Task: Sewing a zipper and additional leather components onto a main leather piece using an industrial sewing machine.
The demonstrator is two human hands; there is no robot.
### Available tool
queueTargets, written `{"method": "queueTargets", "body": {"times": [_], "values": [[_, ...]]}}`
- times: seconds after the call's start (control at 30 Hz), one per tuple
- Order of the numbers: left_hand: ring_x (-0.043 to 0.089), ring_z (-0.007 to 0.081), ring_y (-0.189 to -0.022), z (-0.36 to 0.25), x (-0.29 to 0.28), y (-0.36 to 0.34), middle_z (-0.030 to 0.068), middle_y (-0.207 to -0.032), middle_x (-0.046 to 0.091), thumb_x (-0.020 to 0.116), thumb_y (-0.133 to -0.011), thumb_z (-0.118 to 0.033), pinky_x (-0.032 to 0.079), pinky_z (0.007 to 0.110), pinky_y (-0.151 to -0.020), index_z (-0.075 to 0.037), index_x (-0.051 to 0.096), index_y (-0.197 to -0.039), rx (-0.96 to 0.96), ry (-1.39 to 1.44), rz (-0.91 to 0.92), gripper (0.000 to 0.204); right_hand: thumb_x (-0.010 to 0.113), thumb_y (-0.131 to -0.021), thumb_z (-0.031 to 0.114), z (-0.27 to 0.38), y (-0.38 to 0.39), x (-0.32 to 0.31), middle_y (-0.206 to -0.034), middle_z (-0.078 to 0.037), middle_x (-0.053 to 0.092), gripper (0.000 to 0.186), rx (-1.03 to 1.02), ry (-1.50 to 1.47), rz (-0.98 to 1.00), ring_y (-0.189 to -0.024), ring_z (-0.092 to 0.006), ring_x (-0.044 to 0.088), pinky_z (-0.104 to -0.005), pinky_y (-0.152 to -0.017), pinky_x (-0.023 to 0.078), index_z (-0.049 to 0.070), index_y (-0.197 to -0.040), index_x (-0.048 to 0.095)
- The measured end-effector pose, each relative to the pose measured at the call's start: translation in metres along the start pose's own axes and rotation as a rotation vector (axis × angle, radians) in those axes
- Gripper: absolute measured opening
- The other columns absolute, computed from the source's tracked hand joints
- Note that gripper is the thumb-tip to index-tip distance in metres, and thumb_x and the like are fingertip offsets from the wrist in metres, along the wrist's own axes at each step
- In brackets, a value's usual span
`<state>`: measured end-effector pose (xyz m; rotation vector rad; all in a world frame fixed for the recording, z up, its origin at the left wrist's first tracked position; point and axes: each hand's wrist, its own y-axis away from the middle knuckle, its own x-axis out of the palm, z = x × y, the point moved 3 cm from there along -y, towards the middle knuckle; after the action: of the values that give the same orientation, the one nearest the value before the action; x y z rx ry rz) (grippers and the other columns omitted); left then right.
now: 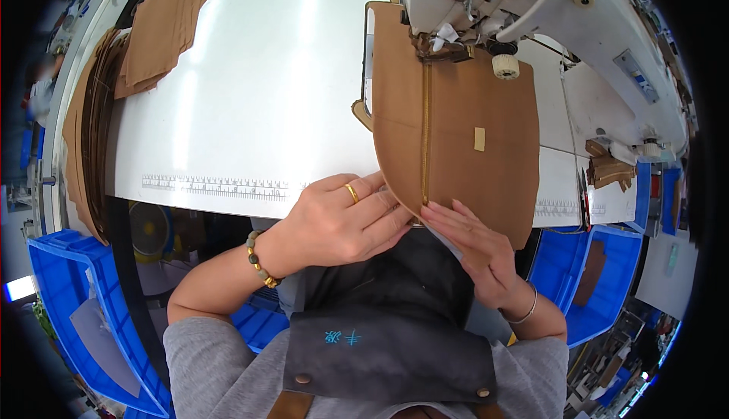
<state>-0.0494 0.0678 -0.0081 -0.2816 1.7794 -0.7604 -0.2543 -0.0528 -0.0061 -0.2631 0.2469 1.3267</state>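
Note:
A brown leather-like panel (463, 168) with a rounded lower left edge lies under the head of a white sewing machine (486, 9). A yellowish zipper (427, 138) runs down it, and a small pale yellow tab (479, 140) sits to the zipper's right. My left hand (349, 218), with a gold ring and a bead bracelet, pinches the panel's curved edge. At the zipper's lower end, my right hand (474, 252) holds the same edge, its fingers straight and close together on top; its thumb is not plainly seen. The machine's needle cannot be made out.
Stacked brown pieces (163, 28) lie at the far left of the white table (250, 92), beside a thicker stack (95, 130). A printed ruler (216, 186) follows the near edge. Blue bins (91, 313) flank me. Small brown pieces (610, 170) lie right of red-handled scissors (585, 199).

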Motion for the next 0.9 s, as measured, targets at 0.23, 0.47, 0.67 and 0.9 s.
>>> {"method": "queueTargets", "body": {"times": [0.23,0.47,0.67,0.9], "values": [[0.074,0.0211,-0.101,-0.003,0.003,0.001,0.0052,-0.104,0.076,0.072,-0.076,-0.012,0.058,0.03,-0.075,-0.007,0.076,-0.095,-0.015,-0.037,0.0,0.02,0.046,-0.107,0.027,0.004,-0.004,0.002,-0.155,-0.017,0.057,0.051,-0.014,0.015,-0.009,-0.151,-0.0354,0.046,-0.0537,-0.127,0.023,0.001,-0.15,0.056],[0.072,0.0297,-0.11,-0.016,-0.004,-0.003,0.0124,-0.111,0.074,0.068,-0.078,-0.013,0.057,0.036,-0.083,-0.003,0.075,-0.096,-0.047,-0.071,0.09,0.021,0.031,-0.111,0.059,-0.007,0.013,-0.024,-0.153,-0.021,0.057,0.076,-0.059,0.199,-0.178,-0.149,-0.0391,0.047,-0.0515,-0.126,0.027,-0.002,-0.146,0.059],[0.071,0.0378,-0.112,-0.044,0.016,-0.012,0.027,-0.121,0.073,0.064,-0.089,-0.016,0.058,0.04,-0.084,0.0,0.069,-0.093,-0.019,-0.359,0.264,0.017,0.048,-0.111,0.018,-0.04,0.029,-0.121,-0.154,-0.022,0.052,0.049,0.225,-0.302,-0.786,-0.129,-0.0274,0.062,-0.037,-0.096,0.056,-0.004,-0.154,0.043],[0.073,0.0348,-0.11,-0.044,0.017,-0.009,0.0238,-0.123,0.074,0.063,-0.089,-0.017,0.058,0.038,-0.085,-0.004,0.064,-0.091,-0.086,-0.415,0.269,0.013,0.058,-0.104,0.013,-0.053,0.048,-0.088,-0.124,-0.02,0.071,0.038,0.341,-0.556,-0.352,-0.078,-0.019,0.072,-0.0232,-0.058,0.054,-0.004,-0.138,0.057]]}}
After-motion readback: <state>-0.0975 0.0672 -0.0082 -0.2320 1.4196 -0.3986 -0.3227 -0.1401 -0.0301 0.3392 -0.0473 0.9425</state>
